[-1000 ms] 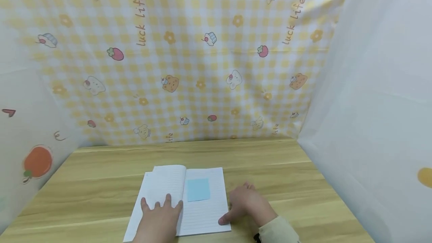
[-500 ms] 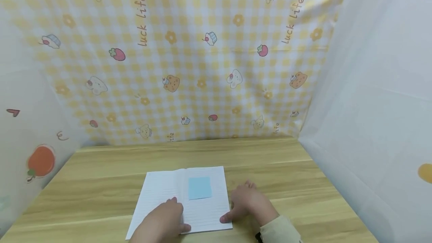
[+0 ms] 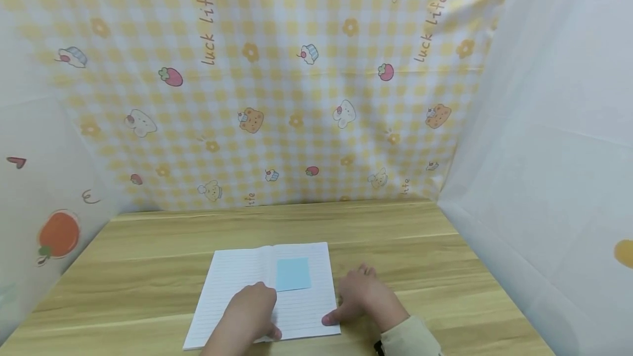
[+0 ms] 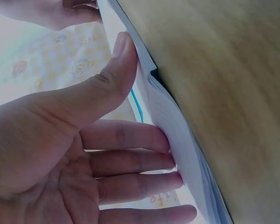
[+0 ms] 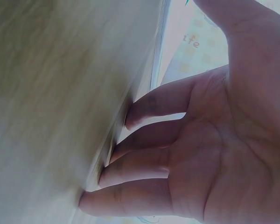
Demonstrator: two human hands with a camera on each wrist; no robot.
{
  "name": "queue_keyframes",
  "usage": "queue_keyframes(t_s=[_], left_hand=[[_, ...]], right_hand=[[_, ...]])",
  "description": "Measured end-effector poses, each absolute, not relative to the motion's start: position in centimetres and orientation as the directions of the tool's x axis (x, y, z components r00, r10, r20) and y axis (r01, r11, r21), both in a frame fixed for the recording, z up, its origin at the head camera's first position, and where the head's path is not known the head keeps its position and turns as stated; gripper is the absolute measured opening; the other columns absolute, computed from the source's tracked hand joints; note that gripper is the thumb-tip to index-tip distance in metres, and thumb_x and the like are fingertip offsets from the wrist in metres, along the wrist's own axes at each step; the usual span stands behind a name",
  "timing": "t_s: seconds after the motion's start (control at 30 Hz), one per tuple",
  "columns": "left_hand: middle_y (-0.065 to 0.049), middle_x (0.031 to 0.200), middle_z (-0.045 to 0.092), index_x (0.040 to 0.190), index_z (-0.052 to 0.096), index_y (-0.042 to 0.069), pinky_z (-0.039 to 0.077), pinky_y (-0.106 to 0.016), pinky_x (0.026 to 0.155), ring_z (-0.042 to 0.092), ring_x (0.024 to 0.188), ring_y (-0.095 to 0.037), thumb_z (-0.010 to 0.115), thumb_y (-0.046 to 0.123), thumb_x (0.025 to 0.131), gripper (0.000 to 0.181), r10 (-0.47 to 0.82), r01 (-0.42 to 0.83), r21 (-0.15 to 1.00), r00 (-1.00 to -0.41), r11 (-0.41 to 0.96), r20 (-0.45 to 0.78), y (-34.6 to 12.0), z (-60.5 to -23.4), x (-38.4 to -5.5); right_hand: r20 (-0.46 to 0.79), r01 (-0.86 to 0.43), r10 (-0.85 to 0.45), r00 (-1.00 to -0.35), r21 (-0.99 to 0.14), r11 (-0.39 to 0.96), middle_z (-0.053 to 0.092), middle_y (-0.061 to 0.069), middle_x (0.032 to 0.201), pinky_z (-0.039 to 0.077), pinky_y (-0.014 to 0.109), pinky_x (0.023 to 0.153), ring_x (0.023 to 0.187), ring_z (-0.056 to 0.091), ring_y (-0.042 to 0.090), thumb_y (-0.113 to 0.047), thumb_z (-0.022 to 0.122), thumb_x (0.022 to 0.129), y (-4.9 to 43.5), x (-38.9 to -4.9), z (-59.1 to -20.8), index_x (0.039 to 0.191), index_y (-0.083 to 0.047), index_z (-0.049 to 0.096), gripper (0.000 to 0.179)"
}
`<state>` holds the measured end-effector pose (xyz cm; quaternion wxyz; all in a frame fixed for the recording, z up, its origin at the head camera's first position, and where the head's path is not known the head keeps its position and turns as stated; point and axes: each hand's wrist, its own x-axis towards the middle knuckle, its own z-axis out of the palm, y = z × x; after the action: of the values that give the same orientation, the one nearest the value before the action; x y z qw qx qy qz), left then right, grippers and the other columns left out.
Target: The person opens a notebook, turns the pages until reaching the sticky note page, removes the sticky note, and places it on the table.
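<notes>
An open notebook (image 3: 306,309) with white lined pages lies on the table. A light blue sticky note (image 3: 293,274) is on its right page. My left hand (image 3: 249,309) presses along the fold with extended fingers, its thumb reaching onto the lower right page. In the left wrist view the fingertips (image 4: 179,179) of that hand touch the paper. Beside the notebook's right edge, my right hand (image 3: 363,295) rests its thumb on the page's lower right side. Its extended fingers (image 5: 144,168) touch the wooden table in the right wrist view.
The wooden table (image 3: 395,235) ends at a yellow checked cloth (image 3: 296,98) hanging behind. White sheets (image 3: 544,153) hang at both sides. A beige sleeve (image 3: 410,337) covers the right forearm.
A raised left-side sheet now lies flat. The left hand has gone from spread on the left page to the fold, turning its thumb rightward. The right hand stays put.
</notes>
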<state>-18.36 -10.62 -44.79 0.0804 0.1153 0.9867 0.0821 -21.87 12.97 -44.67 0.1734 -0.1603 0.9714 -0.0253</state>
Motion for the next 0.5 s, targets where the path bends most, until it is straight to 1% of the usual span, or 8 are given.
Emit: queue_keyframes(t_s=[0.17, 0.33, 0.4, 0.43, 0.47, 0.5], left_hand=[[-0.012, 0.083, 0.069, 0.090, 0.075, 0.000, 0.061, -0.051, 0.078, 0.064, 0.075, -0.028, 0.101, 0.037, 0.057, 0.056, 0.245, 0.217, 0.197, -0.961, 0.956, -0.129, -10.9, -44.6, -17.9], [-0.008, 0.079, 0.067, 0.086, 0.074, 0.002, 0.061, -0.050, 0.070, 0.060, 0.069, -0.023, 0.101, 0.042, 0.059, 0.055, 0.264, 0.240, 0.205, -0.960, 0.949, -0.097, -11.6, -44.6, -17.6], [-0.008, 0.080, 0.068, 0.086, 0.075, 0.002, 0.061, -0.051, 0.070, 0.061, 0.070, -0.023, 0.101, 0.043, 0.059, 0.056, 0.271, 0.248, 0.212, -0.958, 0.945, -0.089, -12.1, -44.6, -17.7], [-0.010, 0.083, 0.071, 0.087, 0.075, 0.002, 0.062, -0.053, 0.073, 0.066, 0.075, -0.026, 0.102, 0.043, 0.059, 0.057, 0.276, 0.252, 0.216, -0.958, 0.943, -0.084, -12.3, -44.6, -17.8], [-0.013, 0.090, 0.074, 0.092, 0.076, 0.001, 0.063, -0.056, 0.077, 0.070, 0.083, -0.030, 0.102, 0.044, 0.059, 0.060, 0.280, 0.257, 0.217, -0.957, 0.942, -0.081, -12.6, -44.6, -18.0], [-0.018, 0.099, 0.076, 0.098, 0.076, -0.001, 0.063, -0.060, 0.081, 0.072, 0.093, -0.037, 0.102, 0.045, 0.059, 0.066, 0.281, 0.259, 0.221, -0.956, 0.940, -0.078, -12.9, -44.6, -18.2]], right_hand=[[-0.342, -0.293, -0.312, -0.886, -0.108, 0.950, 0.058, 0.035, 0.149, 0.030, 0.074, 0.124, 0.148, 0.040, 0.065, -0.068, 0.083, 0.079, 12.8, -21.7, -44.5, 0.125, 0.004, 0.074, 0.085], [-0.339, -0.302, -0.320, -0.885, -0.107, 0.947, 0.059, 0.036, 0.147, 0.031, 0.075, 0.123, 0.146, 0.041, 0.065, -0.068, 0.083, 0.079, 12.9, -21.7, -44.5, 0.122, 0.003, 0.075, 0.084], [-0.337, -0.305, -0.323, -0.884, -0.106, 0.946, 0.060, 0.037, 0.146, 0.032, 0.075, 0.123, 0.146, 0.042, 0.066, -0.068, 0.084, 0.079, 12.9, -21.7, -44.5, 0.120, 0.003, 0.076, 0.082], [-0.338, -0.305, -0.323, -0.884, -0.107, 0.946, 0.060, 0.036, 0.145, 0.032, 0.075, 0.122, 0.145, 0.042, 0.066, -0.068, 0.083, 0.079, 12.9, -21.8, -44.5, 0.119, 0.003, 0.076, 0.081], [-0.338, -0.306, -0.324, -0.884, -0.108, 0.946, 0.061, 0.036, 0.145, 0.032, 0.075, 0.122, 0.145, 0.043, 0.066, -0.068, 0.084, 0.079, 12.9, -21.8, -44.5, 0.118, 0.002, 0.077, 0.080], [-0.338, -0.305, -0.324, -0.884, -0.109, 0.946, 0.061, 0.035, 0.145, 0.032, 0.076, 0.122, 0.145, 0.043, 0.066, -0.067, 0.084, 0.079, 12.9, -21.8, -44.4, 0.117, 0.001, 0.078, 0.079]])
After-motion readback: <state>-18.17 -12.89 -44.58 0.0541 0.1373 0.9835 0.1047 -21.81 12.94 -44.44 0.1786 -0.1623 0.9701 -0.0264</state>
